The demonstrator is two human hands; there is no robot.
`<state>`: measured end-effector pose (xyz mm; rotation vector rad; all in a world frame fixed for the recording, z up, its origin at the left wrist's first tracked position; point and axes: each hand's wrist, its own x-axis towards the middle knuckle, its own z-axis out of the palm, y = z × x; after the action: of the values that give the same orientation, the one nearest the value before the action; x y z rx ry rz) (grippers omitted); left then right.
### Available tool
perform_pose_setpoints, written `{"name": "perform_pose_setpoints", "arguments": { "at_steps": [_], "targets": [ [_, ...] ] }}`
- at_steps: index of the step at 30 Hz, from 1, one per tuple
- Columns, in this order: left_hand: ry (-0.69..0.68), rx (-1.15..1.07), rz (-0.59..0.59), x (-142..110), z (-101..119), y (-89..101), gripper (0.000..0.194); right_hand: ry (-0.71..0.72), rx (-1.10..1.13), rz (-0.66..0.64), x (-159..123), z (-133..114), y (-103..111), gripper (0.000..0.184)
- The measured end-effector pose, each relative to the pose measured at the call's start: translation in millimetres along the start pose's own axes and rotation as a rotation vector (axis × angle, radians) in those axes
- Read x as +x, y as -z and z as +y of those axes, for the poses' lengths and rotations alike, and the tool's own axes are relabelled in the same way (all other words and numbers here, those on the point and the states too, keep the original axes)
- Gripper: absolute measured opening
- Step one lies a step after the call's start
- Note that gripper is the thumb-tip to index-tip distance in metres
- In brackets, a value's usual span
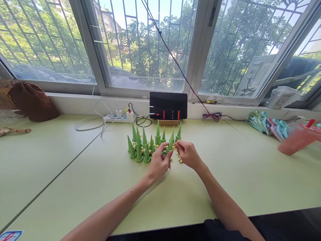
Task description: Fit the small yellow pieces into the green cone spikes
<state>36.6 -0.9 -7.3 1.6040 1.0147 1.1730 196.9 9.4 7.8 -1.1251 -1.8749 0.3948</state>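
Several green cones (138,147) stand upright in a cluster on the pale green table (100,187), with small yellow pieces (180,160) scattered among and beside them. My left hand (158,164) has its fingers curled around one green cone (170,144) at the cluster's right side. My right hand (187,154) is closed in a pinch at the same cone's upper part, holding something small that I cannot make out.
A dark tablet (168,105) leans against the window sill behind the cones, beside a power strip (117,117) with white cables. A brown bag (32,100) lies far left. Coloured packets (265,124) and a pink cup (297,139) sit far right.
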Motion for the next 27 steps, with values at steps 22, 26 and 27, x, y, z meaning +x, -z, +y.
{"name": "perform_pose_setpoints", "arguments": {
  "at_steps": [22, 26, 27],
  "targets": [
    [0.02, -0.051, 0.048, 2.4, 6.0, 0.2, 0.041, 0.037, 0.107, 0.035, 1.2, -6.5, 3.2, 0.024],
    [0.016, -0.031, 0.051, 1.7, 4.8, 0.0, 0.041, 0.043, 0.106, 0.035, 1.8, -3.9, 2.2, 0.021],
    [0.015, -0.027, 0.052, 1.5, 4.4, 0.1, 0.041, 0.042, 0.108, 0.038, 1.9, -3.3, 1.9, 0.02]
  ]
}}
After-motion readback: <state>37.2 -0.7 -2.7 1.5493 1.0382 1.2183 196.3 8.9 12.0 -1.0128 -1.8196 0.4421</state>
